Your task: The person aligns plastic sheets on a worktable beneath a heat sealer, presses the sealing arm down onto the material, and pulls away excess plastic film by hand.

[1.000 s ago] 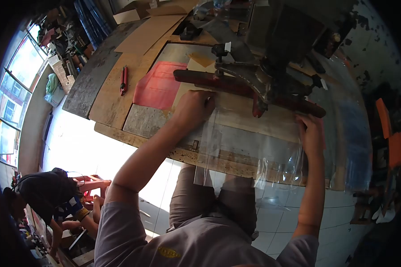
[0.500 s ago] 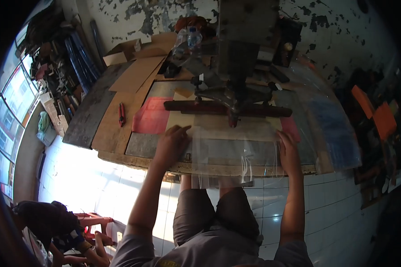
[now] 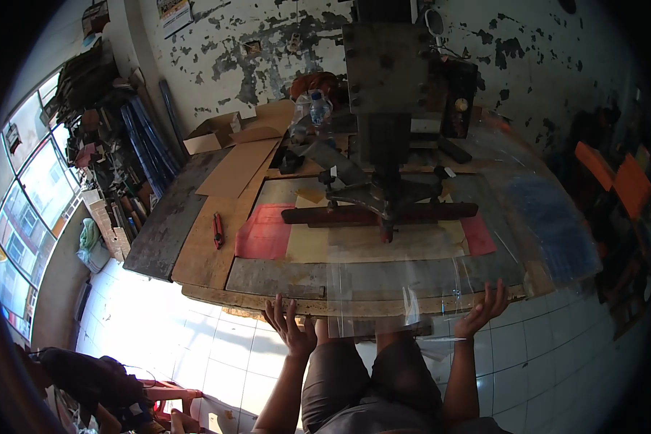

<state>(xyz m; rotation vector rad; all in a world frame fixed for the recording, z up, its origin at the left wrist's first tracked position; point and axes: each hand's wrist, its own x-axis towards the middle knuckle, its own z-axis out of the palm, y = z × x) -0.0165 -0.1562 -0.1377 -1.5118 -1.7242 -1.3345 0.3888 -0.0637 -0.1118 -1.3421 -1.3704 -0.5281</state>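
My left hand point(image 3: 291, 331) is at the front edge of the table, left of a clear plastic sheet point(image 3: 372, 298), with its fingers apart and raised. To the right of the sheet, my right hand point(image 3: 481, 312) also has its fingers spread at the table edge. Neither hand holds anything. The plastic runs from under a dark metal press bar point(image 3: 311, 216) and hangs over the front edge. Beneath it lie a pale yellow sheet point(image 3: 307, 242) and a pink sheet point(image 3: 264, 235) on a grey plate point(image 3: 275, 273). Whether the bar touches the plastic is unclear.
A red cutter knife point(image 3: 218, 231) rests on the table's left side, near flat cardboard point(image 3: 239, 170). Blue plastic sheets point(image 3: 550, 224) lie at the right. Behind stand a water bottle point(image 3: 318, 110) and the machine's column point(image 3: 385, 72). Another person point(image 3: 87, 380) is at lower left.
Both hands have drawn back from beside the plastic sheet to the table's front edge, and their fingers have spread. The view has tilted upward. The sheet stays under the press bar.
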